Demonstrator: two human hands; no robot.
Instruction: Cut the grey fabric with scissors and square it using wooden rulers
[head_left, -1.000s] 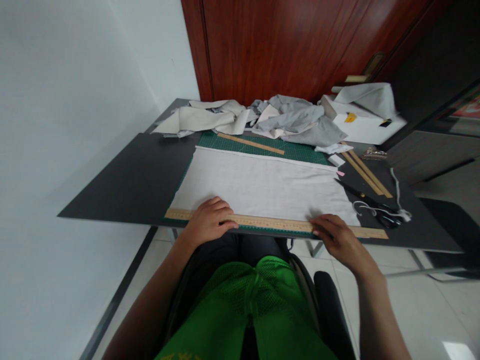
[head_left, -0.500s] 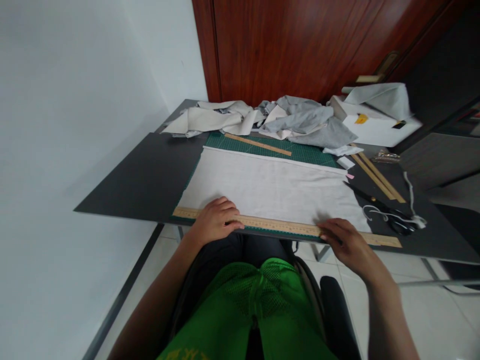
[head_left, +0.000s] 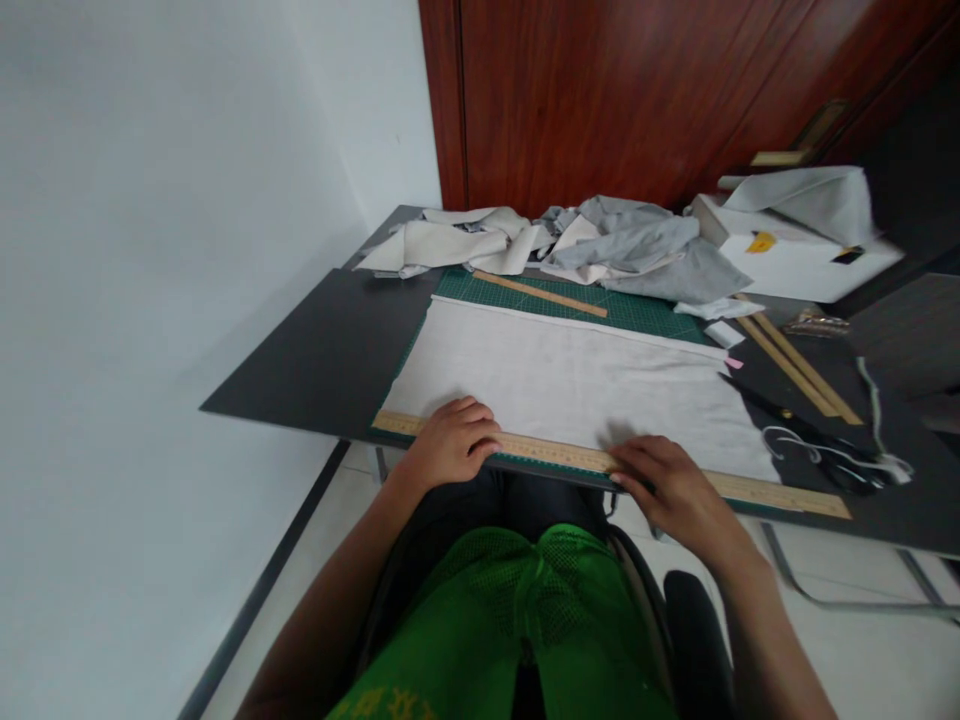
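A long wooden ruler point(head_left: 555, 454) lies along the near edge of a white cloth point(head_left: 555, 370), which is spread over a green cutting mat point(head_left: 645, 318). My left hand point(head_left: 452, 442) is closed on the ruler left of its middle, fingers on top and thumb at the near edge. Farther right, my right hand point(head_left: 667, 487) grips the same ruler, fingertips on its face and thumb at the table-edge side. The cloth's far edge carries a narrow folded band, with a small pink tab point(head_left: 734, 364) at its right end.
Black scissors point(head_left: 787, 415) and a white cord point(head_left: 874, 400) lie to the right, near two wooden strips point(head_left: 802, 365). Another wooden strip point(head_left: 540, 294) rests on the mat. Crumpled cloths point(head_left: 637, 245) and a white box point(head_left: 802, 255) line the back of the dark table point(head_left: 300, 350).
My right hand has slid left along the ruler, nearer to my left hand. My left hand stays at about the same place on it. The whole view has shifted slightly.
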